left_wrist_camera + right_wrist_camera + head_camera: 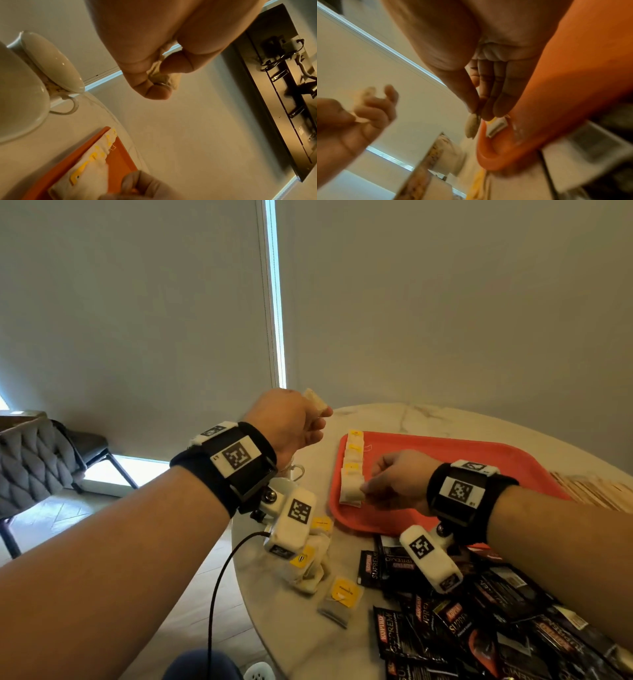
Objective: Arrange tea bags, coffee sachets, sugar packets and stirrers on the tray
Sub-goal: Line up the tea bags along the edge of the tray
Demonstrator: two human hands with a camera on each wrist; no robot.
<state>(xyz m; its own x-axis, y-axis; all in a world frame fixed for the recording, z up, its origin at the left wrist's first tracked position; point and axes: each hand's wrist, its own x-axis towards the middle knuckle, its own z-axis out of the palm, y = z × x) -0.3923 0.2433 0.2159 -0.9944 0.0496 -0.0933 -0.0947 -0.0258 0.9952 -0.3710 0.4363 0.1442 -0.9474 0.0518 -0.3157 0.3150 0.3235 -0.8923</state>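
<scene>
Right fingers (368,486): pinching the nearest tea bag (351,491), at the row's near end on the tray (479,453).
Left hand (291,426): holds a raised tea bag (317,402), left of the row; right hand is nearer.
Row axis: runs away from the person.

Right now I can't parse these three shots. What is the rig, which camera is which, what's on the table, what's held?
There is no robot: a person works bare-handed, with a tagged band and a small camera on each wrist. The wide picture comes from a head camera; the other two look along each hand from the wrists.

On the marble table lies a red tray with a row of tea bags along its left edge. Loose tea bags and dark coffee sachets lie nearer the person, with wooden stirrers right of the tray.

The left hand holds one tea bag up in the air. The right hand pinches the nearest tea bag of the row.
</scene>
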